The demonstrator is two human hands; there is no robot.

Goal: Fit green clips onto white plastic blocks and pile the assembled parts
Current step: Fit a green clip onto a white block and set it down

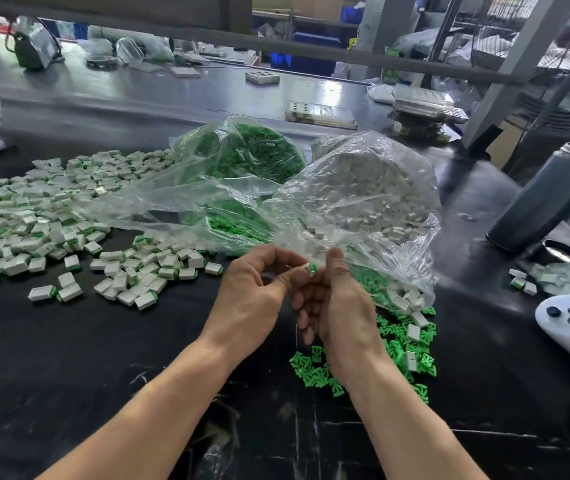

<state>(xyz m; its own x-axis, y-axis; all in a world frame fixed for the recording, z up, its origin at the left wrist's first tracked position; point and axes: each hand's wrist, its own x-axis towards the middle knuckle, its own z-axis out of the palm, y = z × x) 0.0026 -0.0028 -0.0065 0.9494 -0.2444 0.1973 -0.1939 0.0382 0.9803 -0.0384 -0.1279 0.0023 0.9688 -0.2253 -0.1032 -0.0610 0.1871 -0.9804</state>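
both hands – left hand, right hand – pinch one white block between fingertips, green clip at its end (light, rigid, slippery-looking) – best held by the flat sides.

From my feed I see two forearms coming in from the bottom edge, both bare to the frame edge, no sleeves, no gloves. Left hand & right hand: no rings, no watch or wristband. Nails short, unpainted as far as I can tell.
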